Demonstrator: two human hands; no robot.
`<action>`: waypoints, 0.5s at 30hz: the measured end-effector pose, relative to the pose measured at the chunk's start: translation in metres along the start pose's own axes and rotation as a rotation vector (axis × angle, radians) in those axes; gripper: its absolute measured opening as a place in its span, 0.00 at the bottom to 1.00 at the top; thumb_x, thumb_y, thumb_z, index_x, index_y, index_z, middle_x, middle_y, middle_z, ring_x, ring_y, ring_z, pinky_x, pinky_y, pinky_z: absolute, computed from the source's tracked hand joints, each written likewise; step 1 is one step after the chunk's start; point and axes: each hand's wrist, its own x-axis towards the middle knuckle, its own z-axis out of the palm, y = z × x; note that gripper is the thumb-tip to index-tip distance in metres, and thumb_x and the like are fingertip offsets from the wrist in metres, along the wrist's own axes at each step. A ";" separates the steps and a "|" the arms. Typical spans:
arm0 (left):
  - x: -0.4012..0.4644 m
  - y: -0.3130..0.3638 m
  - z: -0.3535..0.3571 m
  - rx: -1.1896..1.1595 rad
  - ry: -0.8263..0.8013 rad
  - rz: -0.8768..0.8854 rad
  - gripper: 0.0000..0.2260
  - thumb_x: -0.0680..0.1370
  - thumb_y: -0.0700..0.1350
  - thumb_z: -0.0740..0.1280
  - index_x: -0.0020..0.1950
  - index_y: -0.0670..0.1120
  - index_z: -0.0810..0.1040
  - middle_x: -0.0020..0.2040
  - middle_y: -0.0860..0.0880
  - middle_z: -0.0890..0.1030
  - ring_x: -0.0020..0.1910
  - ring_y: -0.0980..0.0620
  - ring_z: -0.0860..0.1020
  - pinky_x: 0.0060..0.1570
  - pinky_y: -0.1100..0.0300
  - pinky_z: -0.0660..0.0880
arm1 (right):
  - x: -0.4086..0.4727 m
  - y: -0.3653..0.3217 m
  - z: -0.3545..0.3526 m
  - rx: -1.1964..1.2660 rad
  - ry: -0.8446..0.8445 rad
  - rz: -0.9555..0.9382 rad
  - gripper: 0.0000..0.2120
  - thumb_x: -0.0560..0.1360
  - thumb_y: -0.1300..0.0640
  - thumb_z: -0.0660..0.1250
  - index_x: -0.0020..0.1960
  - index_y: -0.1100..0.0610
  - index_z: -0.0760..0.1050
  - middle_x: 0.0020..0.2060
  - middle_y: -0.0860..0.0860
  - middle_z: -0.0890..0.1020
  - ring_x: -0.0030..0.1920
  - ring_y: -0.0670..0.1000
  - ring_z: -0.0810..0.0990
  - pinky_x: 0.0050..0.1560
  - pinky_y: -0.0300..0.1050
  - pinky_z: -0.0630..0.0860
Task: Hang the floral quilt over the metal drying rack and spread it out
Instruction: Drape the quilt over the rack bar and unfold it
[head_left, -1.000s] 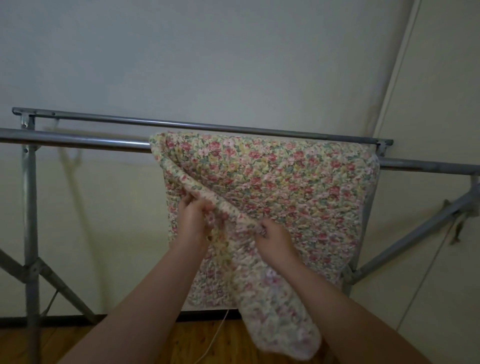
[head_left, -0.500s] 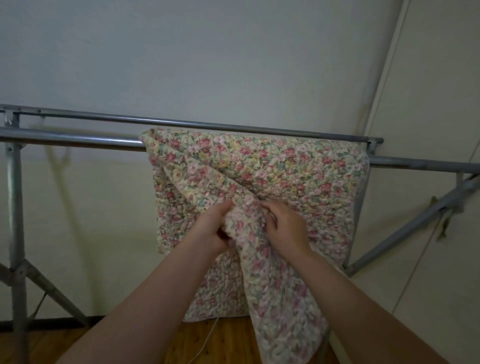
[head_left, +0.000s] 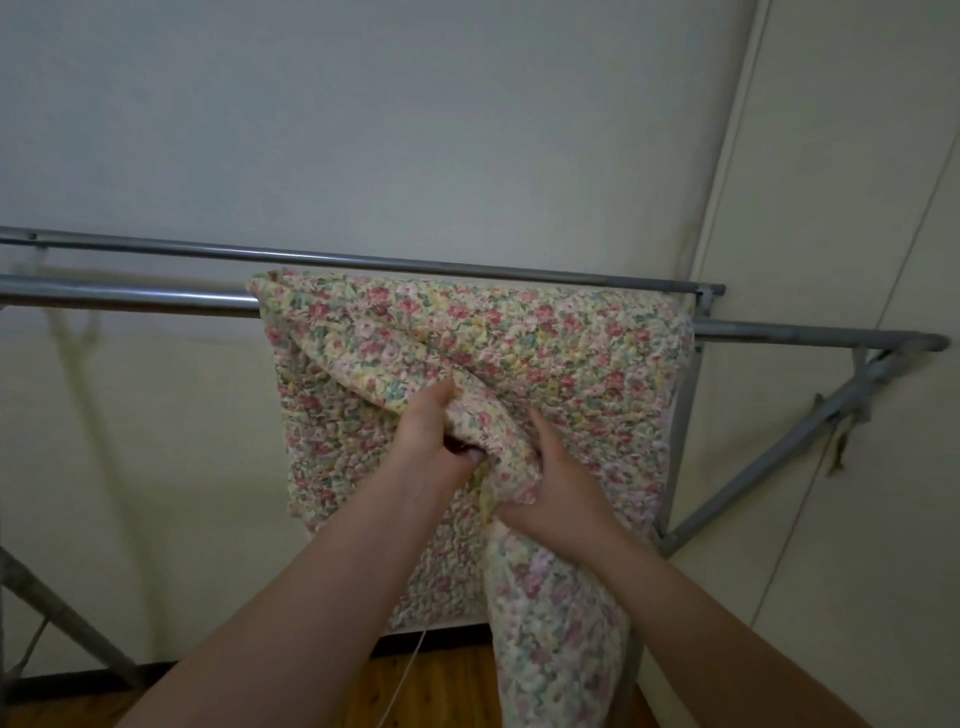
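Floral quilt (head_left: 519, 343) draped over metal drying rack (head_left: 130, 299); bunched fold gripped between left hand (head_left: 434, 441) and right hand (head_left: 558, 493).

Dim, flat indoor light, soft focus, wide-angle bending at edges

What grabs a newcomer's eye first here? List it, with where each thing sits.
First, the pink-and-green floral quilted blanket, draped over the front bar of the grey metal tube drying rack in the centre of the view. Next, the two bare hands in front of it: the left hand and the right hand both grip a bunched fold of the quilt, whose loose end hangs down at lower right.
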 end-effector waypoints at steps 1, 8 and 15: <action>-0.002 0.000 0.001 -0.014 -0.025 0.007 0.11 0.76 0.45 0.65 0.53 0.38 0.73 0.46 0.40 0.78 0.43 0.42 0.78 0.33 0.50 0.76 | -0.001 0.001 0.000 -0.063 0.081 -0.011 0.44 0.66 0.46 0.72 0.73 0.44 0.48 0.54 0.52 0.78 0.45 0.52 0.80 0.37 0.47 0.77; -0.008 -0.011 -0.035 0.431 0.182 0.488 0.39 0.65 0.69 0.66 0.64 0.42 0.68 0.65 0.42 0.69 0.62 0.41 0.70 0.59 0.42 0.71 | 0.007 0.002 -0.049 -0.552 0.321 -0.083 0.12 0.65 0.61 0.69 0.48 0.54 0.75 0.38 0.53 0.81 0.38 0.56 0.80 0.27 0.42 0.63; 0.003 -0.014 -0.020 2.087 0.153 1.916 0.45 0.59 0.64 0.73 0.70 0.48 0.60 0.70 0.40 0.69 0.69 0.38 0.65 0.62 0.33 0.56 | 0.015 -0.025 -0.090 -0.724 0.389 -0.163 0.10 0.67 0.65 0.64 0.44 0.53 0.75 0.39 0.52 0.80 0.42 0.57 0.79 0.36 0.46 0.72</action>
